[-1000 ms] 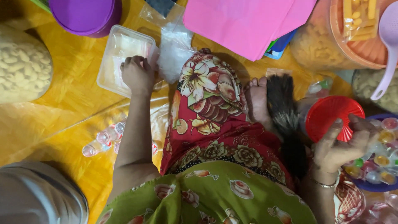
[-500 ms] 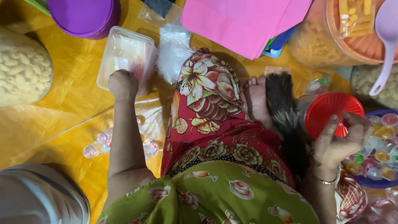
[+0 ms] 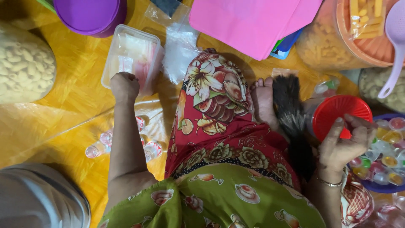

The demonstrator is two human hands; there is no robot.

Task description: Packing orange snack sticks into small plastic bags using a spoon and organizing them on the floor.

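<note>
Left hand (image 3: 124, 85) is a closed fist, knuckles up, pressed on the near edge of the clear tub (image 3: 131, 57); can't tell if anything is inside the fist. Tub is a rectangular plastic box w/ whitish and pink contents, lying on the yellow mat (image 3: 76, 97). Landmark = tub. Just beyond it, twd top of view: purple lid (image 3: 90, 14). Right of it, touching or nearly: crumpled clear bags (image 3: 180, 50). Further right and beyond: pink sheet (image 3: 253, 23). Left of tub, well apart: big bag of pale snacks (image 3: 23, 63). Near side of tub, by the left forearm: small clear bottles (image 3: 101, 147) lying on the mat. Right of tub, past the bags: person's knee in red floral cloth (image 3: 215, 97), a bare foot (image 3: 263, 101) and a dark furry thing (image 3: 291, 118) just beside it. Far right of tub, well apart: right hand (image 3: 344, 143), fingers curled, thumb and fingertips gripping the rim of a red lid (image 3: 337, 114). Under and beside that hand: purple bowl (image 3: 379, 188) full of small coloured jelly cups (image 3: 386, 147). Beyond the red lid: orange tub (image 3: 329, 42) of yellow sticks, w/ a lilac ladle (image 3: 394, 46) leaning at its right. Near left corner: grey rounded thing (image 3: 38, 202), unclear what.
</note>
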